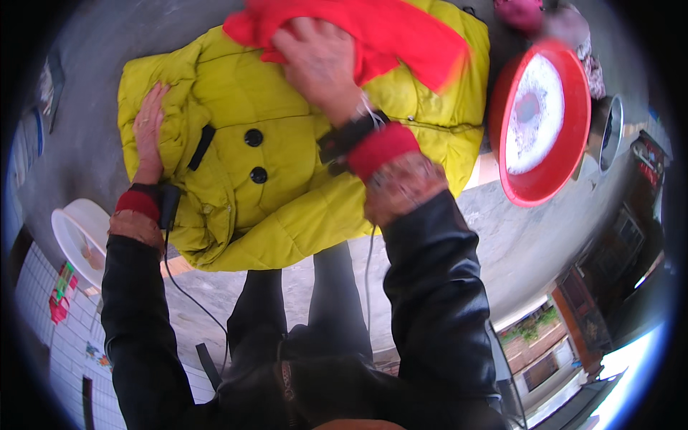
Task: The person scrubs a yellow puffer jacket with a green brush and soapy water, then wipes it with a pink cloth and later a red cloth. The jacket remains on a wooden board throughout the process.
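A yellow quilted jacket (pixel 279 102) lies spread out before me, with two large black buttons (pixel 256 156) and a dark tab by its collar. My left hand (pixel 149 119) rests flat on the collar end of the jacket, its fingers extended. Bunched under the fingers of my right hand (pixel 322 64) is a red cloth (pixel 387 37), held against the upper part of the jacket. Both the cloth and this hand are blurred, and the right fingertips are partly hidden in the fabric.
To the right stands a red plastic basin (pixel 578 156) of foamy water, with a metal pot (pixel 618 134) beyond it. Pink bundled items (pixel 520 13) sit behind the basin. A white basin (pixel 67 228) is at the left. Cables (pixel 196 303) hang from both wrists.
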Tool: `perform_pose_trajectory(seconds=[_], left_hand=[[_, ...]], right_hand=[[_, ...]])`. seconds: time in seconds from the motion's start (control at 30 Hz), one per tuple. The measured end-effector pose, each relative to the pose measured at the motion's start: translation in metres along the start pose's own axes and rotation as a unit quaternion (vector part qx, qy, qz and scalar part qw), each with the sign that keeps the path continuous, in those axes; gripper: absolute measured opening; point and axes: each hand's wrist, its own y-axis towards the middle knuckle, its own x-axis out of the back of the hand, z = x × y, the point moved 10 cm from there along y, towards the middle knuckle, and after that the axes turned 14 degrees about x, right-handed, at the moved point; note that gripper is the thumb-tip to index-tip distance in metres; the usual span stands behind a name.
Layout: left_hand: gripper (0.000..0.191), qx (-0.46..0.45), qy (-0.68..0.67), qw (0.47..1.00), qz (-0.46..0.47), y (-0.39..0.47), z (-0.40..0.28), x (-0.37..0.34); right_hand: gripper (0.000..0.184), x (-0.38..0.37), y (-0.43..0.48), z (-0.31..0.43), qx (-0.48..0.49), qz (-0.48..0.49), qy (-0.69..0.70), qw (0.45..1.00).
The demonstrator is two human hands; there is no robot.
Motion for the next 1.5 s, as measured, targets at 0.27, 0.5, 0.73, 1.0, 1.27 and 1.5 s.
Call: perform_pose_trajectory(seconds=[0.27, 0.5, 0.73, 1.0, 1.27, 1.5], left_hand=[[0.044, 0.014, 0.043, 0.999, -0.004, -0.006, -0.003, 0.000], [0.045, 0.017, -0.038, 0.999, 0.017, 0.004, 0.009, -0.006], [0.042, 0.070, -0.158, 0.984, 0.043, 0.005, 0.018, -0.004], [0.044, -0.027, 0.028, 0.999, 0.009, 0.002, -0.005, -0.002], [0.044, -0.032, 0.033, 0.999, 0.011, 0.000, -0.004, -0.002], [0.045, -0.040, -0.067, 0.997, 0.011, -0.001, 0.007, -0.001]], right_hand=[[0.036, 0.067, -0.087, -0.181, -0.194, 0.155, -0.267, 0.931], [0.030, 0.052, -0.090, 0.014, -0.036, 0.236, -0.012, 0.971], [0.043, 0.123, -0.198, -0.106, -0.214, 0.218, -0.181, 0.935], [0.047, 0.148, -0.184, 0.041, -0.193, 0.128, 0.060, 0.971], [0.043, 0.070, -0.127, -0.096, -0.096, 0.129, -0.075, 0.984], [0.058, 0.096, -0.159, -0.026, -0.093, 0.196, 0.043, 0.975]])
